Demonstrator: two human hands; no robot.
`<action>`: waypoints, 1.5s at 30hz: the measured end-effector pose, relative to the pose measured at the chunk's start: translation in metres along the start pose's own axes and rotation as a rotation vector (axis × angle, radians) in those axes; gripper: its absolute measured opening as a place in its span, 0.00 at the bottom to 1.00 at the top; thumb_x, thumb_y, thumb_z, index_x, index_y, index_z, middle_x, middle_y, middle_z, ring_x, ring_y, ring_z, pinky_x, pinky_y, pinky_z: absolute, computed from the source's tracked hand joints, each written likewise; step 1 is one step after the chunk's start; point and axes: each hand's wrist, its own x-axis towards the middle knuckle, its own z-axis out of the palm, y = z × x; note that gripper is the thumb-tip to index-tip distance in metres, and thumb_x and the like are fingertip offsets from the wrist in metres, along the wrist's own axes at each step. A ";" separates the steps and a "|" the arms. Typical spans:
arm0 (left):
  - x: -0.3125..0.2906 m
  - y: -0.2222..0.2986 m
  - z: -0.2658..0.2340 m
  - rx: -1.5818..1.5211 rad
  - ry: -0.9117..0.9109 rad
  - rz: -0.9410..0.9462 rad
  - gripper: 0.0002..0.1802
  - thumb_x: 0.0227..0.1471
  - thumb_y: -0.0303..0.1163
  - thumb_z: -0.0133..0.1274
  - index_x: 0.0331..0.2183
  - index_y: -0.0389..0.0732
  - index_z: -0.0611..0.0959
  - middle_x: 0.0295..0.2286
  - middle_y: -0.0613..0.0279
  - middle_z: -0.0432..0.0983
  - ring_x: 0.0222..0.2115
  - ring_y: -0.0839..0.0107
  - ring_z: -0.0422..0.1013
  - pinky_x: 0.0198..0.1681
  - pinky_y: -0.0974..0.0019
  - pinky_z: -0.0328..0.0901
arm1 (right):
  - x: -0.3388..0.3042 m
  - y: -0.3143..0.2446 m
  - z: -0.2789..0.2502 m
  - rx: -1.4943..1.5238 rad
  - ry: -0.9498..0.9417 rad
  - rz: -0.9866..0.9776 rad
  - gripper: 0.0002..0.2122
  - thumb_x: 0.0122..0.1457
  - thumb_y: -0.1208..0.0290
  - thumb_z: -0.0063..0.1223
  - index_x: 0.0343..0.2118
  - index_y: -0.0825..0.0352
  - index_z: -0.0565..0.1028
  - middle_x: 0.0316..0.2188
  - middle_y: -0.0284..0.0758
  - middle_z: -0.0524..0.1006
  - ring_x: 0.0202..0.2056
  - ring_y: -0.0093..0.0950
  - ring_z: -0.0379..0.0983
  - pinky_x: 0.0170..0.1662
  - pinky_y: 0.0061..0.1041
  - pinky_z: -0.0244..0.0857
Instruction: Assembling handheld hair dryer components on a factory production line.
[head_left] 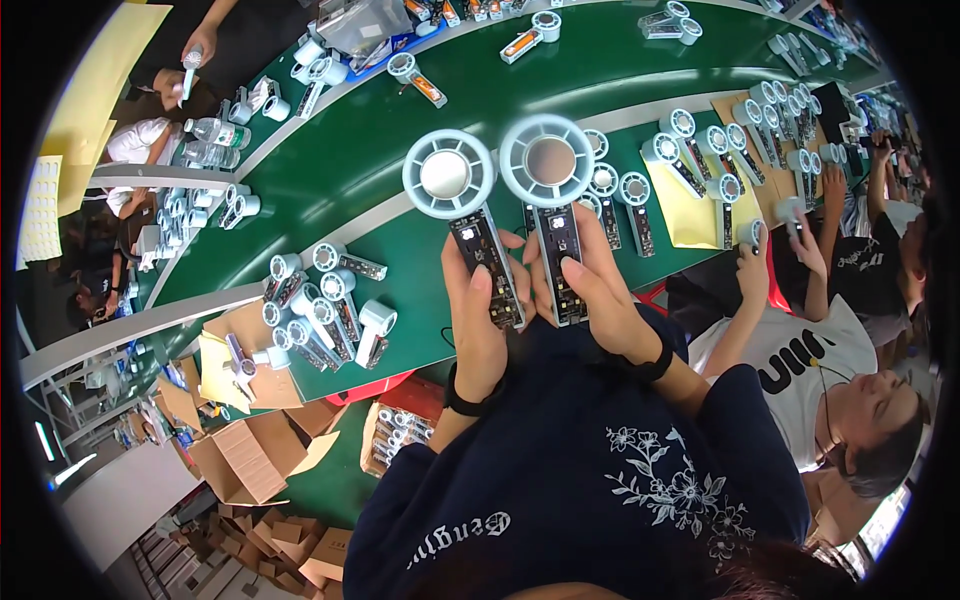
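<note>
Two handheld fans stand side by side before me, their pale blue round heads up and dark circuit boards showing in the open handles. My left hand (478, 310) is wrapped round the handle of the left fan (449, 175), thumb on the board. Round the right fan (546, 160) my right hand (600, 290) is closed the same way. The two heads are close together, and the right one looks slightly blurred. Behind my right hand, several similar fans (634, 190) lie on the green table. A cluster of fans (325, 310) lies left of my left hand.
A green conveyor belt (350, 170) curves past the table, with a few fans on it. Yellow paper (685, 215) lies under more fans at the right, where a co-worker (800, 370) sits. An open carton (250, 460) and a box of fans (400, 435) stand below the table edge.
</note>
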 end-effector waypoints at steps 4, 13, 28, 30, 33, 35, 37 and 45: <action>0.000 -0.003 0.021 0.151 0.182 0.092 0.23 0.58 0.42 0.37 0.48 0.35 0.60 0.37 0.55 0.64 0.19 0.78 0.63 0.12 0.77 0.55 | -0.002 -0.004 -0.003 0.015 -0.008 -0.002 0.23 0.62 0.67 0.36 0.56 0.69 0.47 0.38 0.40 0.65 0.23 0.23 0.64 0.22 0.19 0.60; 0.003 -0.008 0.015 0.226 0.068 0.100 0.29 0.57 0.41 0.39 0.54 0.35 0.53 0.39 0.52 0.63 0.22 0.77 0.64 0.19 0.76 0.60 | -0.005 -0.009 -0.007 0.043 0.034 0.013 0.21 0.61 0.67 0.35 0.54 0.70 0.49 0.38 0.42 0.65 0.22 0.24 0.64 0.21 0.20 0.60; -0.001 -0.011 0.023 0.138 0.140 0.109 0.29 0.57 0.41 0.39 0.53 0.34 0.54 0.39 0.52 0.64 0.21 0.77 0.64 0.18 0.77 0.59 | -0.003 -0.012 -0.010 -0.058 -0.012 0.017 0.23 0.61 0.68 0.35 0.56 0.71 0.47 0.40 0.41 0.65 0.24 0.22 0.64 0.23 0.19 0.61; 0.002 -0.014 0.023 0.328 0.152 0.185 0.25 0.57 0.43 0.38 0.49 0.35 0.57 0.38 0.53 0.64 0.20 0.78 0.64 0.13 0.78 0.57 | -0.005 -0.013 -0.011 -0.036 -0.008 0.017 0.24 0.61 0.68 0.35 0.56 0.71 0.47 0.40 0.41 0.65 0.24 0.22 0.64 0.23 0.19 0.61; 0.003 -0.010 0.027 0.331 0.136 0.178 0.24 0.58 0.43 0.37 0.47 0.35 0.59 0.38 0.53 0.64 0.19 0.78 0.63 0.10 0.78 0.57 | -0.006 -0.014 -0.011 0.010 -0.005 0.013 0.24 0.61 0.66 0.36 0.56 0.71 0.47 0.39 0.41 0.65 0.24 0.22 0.64 0.23 0.19 0.61; 0.004 -0.003 0.030 0.155 0.099 0.086 0.23 0.58 0.42 0.36 0.47 0.35 0.59 0.38 0.54 0.64 0.19 0.78 0.63 0.11 0.77 0.58 | -0.005 -0.013 -0.012 -0.059 0.018 -0.039 0.24 0.61 0.65 0.36 0.56 0.71 0.47 0.39 0.40 0.65 0.24 0.22 0.63 0.23 0.19 0.61; 0.006 -0.003 0.029 0.162 0.090 0.086 0.22 0.58 0.42 0.36 0.47 0.35 0.59 0.38 0.54 0.64 0.19 0.78 0.63 0.11 0.77 0.58 | -0.004 -0.013 -0.014 -0.094 0.031 -0.068 0.24 0.61 0.65 0.36 0.56 0.70 0.47 0.39 0.40 0.65 0.24 0.22 0.63 0.22 0.19 0.60; 0.006 -0.008 0.024 0.233 0.055 0.089 0.21 0.60 0.42 0.34 0.47 0.36 0.59 0.38 0.54 0.64 0.20 0.77 0.65 0.13 0.76 0.60 | -0.006 -0.010 -0.017 0.036 -0.001 -0.012 0.25 0.61 0.65 0.37 0.57 0.68 0.46 0.38 0.40 0.65 0.23 0.22 0.63 0.21 0.19 0.60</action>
